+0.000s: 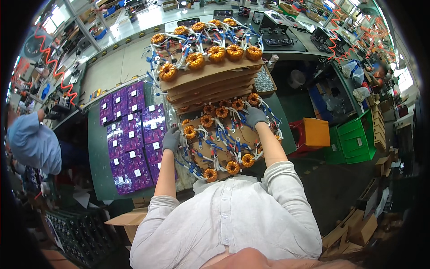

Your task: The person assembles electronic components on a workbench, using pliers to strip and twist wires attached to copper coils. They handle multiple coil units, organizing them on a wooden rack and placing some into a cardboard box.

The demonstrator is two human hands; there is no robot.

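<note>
In front of my body lies a cardboard sheet (224, 150) carrying several copper-wound toroidal coils (207, 121) with white, blue and red leads ending in ring terminals. My left hand (171, 140), in a grey glove, is closed at the sheet's left edge. At its far right, my right hand (255, 116), also gloved, reaches in among the leads beside a coil (253, 99). The right fingers are bent down, and what they hold is hidden. Just beyond stands a stack of cardboard layers (210, 87), with more coils (216, 54) on top.
Purple circuit boards (131, 134) with white labels lie in rows on the green table (99, 166) at left. A box of small metal parts (265, 81) sits right of the stack. Farther right are an orange-red bin (316, 132) and green crates (356, 136). A co-worker (33, 141) is at far left.
</note>
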